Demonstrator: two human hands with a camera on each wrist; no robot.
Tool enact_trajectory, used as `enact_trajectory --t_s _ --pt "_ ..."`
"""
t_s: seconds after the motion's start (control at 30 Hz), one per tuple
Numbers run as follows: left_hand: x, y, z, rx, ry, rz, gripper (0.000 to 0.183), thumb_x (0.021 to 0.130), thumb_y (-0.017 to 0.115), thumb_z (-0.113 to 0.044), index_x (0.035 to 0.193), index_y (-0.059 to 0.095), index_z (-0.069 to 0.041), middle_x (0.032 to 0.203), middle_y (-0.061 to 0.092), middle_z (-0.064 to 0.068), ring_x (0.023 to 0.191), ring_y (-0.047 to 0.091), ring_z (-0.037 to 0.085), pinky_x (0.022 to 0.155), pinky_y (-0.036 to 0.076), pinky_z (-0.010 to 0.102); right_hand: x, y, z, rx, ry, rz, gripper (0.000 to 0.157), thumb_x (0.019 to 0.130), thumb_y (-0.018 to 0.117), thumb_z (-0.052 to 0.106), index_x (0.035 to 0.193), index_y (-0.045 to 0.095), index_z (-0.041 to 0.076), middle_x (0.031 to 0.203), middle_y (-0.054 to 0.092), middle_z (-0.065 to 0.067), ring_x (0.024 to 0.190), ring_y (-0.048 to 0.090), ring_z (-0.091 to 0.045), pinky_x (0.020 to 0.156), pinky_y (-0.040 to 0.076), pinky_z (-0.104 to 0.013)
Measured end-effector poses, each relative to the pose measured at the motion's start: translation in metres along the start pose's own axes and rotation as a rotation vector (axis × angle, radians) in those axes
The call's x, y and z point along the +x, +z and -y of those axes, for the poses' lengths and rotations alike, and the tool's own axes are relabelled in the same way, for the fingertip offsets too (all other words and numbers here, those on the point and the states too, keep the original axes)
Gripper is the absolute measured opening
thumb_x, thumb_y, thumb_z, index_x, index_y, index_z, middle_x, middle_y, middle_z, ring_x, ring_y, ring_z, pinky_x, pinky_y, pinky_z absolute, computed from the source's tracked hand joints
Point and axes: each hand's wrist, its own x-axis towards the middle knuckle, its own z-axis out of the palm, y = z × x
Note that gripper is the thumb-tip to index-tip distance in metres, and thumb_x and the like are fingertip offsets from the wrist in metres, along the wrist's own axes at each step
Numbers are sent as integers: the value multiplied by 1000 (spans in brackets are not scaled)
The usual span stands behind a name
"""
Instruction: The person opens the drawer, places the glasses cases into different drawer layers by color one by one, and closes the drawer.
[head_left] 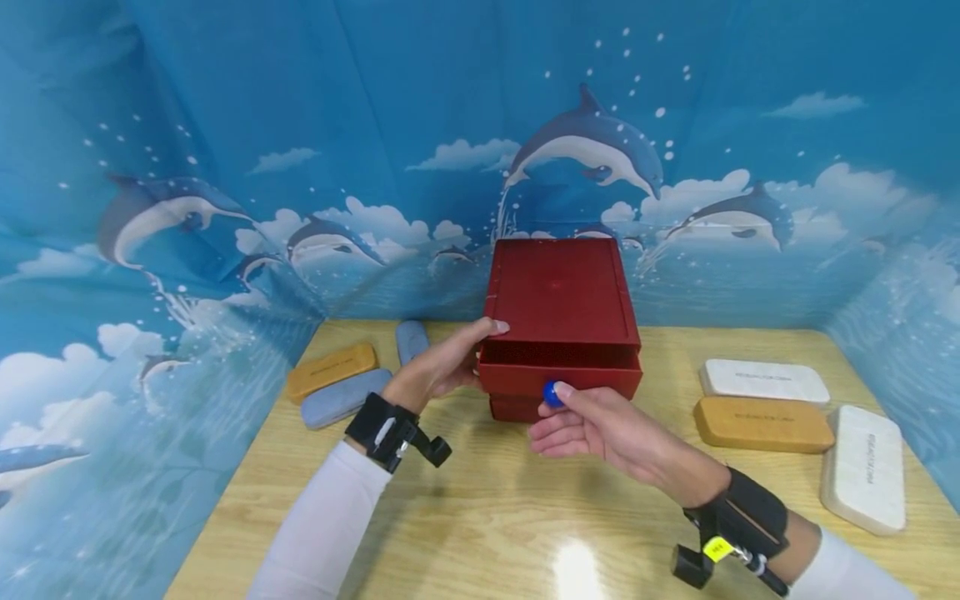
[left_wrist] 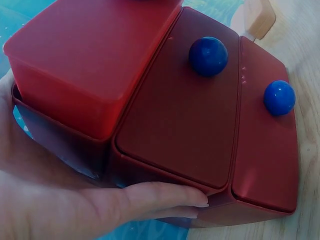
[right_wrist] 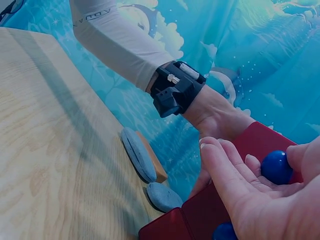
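Note:
A dark red drawer box [head_left: 558,287] stands on the table, with three drawers and round blue knobs. Its top drawer [head_left: 517,379] is partly pulled out, with a dark gap under the lid. Thumb and fingers of my right hand [head_left: 600,425] pinch the top drawer's blue knob [right_wrist: 276,167]. My left hand [head_left: 447,362] braces the box's left side, its thumb on the top edge. In the left wrist view its fingers [left_wrist: 165,195] lie straight along the side wall. Below, the middle knob [left_wrist: 208,56] and bottom knob [left_wrist: 279,98] sit on pushed-in drawers.
At the left lie an orange oblong case [head_left: 333,371], a grey-blue case [head_left: 345,398] and another grey-blue case [head_left: 412,340] behind. On the right are a white case [head_left: 765,381], an orange case [head_left: 763,423] and a second white case [head_left: 864,468]. A dolphin-printed curtain [head_left: 420,100] surrounds the table.

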Motion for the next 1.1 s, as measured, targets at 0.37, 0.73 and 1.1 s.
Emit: enact_trajectory --t_s 0.37,0.73,1.1 --pt "0 1 -2 -14 -7 2 60 87 55 -54 130 48 -13 128 51 16 107 57 30 79 53 48 -6 5 -4 -9 -9 4 49 102 42 35 119 46 -11 109 63 -26 101 61 -38 90 46 -47" --pt "0 1 0 -31 17 8 55 89 53 -50 128 48 -11 128 50 17 109 55 31 79 52 48 -10 9 -8 4 -13 38 47 103 41 33 118 46 -12 109 62 -27 102 60 -39 90 46 -48" --pt "1 0 1 -58 29 12 58 88 55 -50 128 47 -9 128 50 19 109 56 32 81 52 48 -14 14 -9 -18 -3 28 47 103 42 32 117 47 -12 109 62 -29 99 62 -39 88 47 -48"
